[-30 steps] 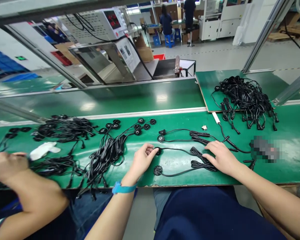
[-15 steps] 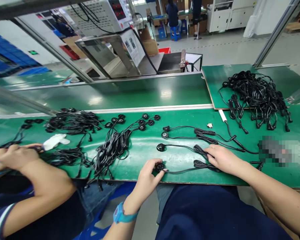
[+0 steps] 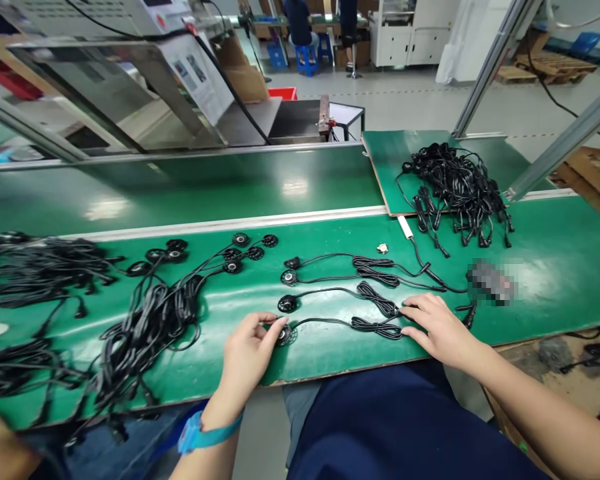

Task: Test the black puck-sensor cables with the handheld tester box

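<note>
Your left hand [image 3: 250,347] pinches the near disc [image 3: 286,335] between thumb and fingers, close to the front edge of the green table [image 3: 330,357]; from that disc a lead [image 3: 325,321] runs right to the near coil [image 3: 377,327]; your right hand [image 3: 437,328] is palm down, thumb and forefinger parted, their tips at the right ends of that coil and the next coil [image 3: 376,298]; I cannot tell whether they grip; a second disc [image 3: 287,304] lies just beyond the first; a cable bundle [image 3: 150,323] lies to your left; a pile [image 3: 460,190] sits on the board [image 3: 385,163] at far right.
</note>
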The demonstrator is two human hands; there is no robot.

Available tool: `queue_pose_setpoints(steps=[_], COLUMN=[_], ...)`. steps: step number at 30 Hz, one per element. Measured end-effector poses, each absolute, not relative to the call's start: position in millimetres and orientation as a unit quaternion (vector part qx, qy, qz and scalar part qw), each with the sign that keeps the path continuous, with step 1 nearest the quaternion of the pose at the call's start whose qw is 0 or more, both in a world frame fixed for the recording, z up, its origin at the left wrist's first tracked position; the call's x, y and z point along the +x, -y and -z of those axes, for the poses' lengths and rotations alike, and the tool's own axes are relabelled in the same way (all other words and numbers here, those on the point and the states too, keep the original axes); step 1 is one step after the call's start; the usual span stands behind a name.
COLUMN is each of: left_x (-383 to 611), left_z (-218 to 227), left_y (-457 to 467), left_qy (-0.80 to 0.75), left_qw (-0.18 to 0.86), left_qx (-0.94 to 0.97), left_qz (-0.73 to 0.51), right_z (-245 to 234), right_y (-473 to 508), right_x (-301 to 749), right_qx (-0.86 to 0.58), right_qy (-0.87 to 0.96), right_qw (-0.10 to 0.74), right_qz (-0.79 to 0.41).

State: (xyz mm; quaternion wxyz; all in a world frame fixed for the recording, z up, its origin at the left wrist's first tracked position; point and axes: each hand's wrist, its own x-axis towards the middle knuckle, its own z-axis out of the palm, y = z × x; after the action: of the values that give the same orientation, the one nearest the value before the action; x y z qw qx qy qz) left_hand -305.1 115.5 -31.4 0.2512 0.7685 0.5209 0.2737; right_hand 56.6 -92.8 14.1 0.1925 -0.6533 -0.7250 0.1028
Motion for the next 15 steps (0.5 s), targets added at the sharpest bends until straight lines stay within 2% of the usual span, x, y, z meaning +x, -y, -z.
queue_pose_setpoints(steps=[7, 15], left_x=[-309, -305], left_z=[39, 39], left_y=[-102, -100], left_qy=[-0.510, -0.517], left_qw=[0.250, 0.275], left_qx=[0.764, 0.748], left_qz=[-0.307, -0.313], right_z=[-3, -23], right_y=[90, 90], right_x=[64, 59], right_qx=[-0.666, -0.637], right_qy=[0.727, 0.744], right_qw=[0.134, 0.179], right_qz=[-0.105, -0.089])
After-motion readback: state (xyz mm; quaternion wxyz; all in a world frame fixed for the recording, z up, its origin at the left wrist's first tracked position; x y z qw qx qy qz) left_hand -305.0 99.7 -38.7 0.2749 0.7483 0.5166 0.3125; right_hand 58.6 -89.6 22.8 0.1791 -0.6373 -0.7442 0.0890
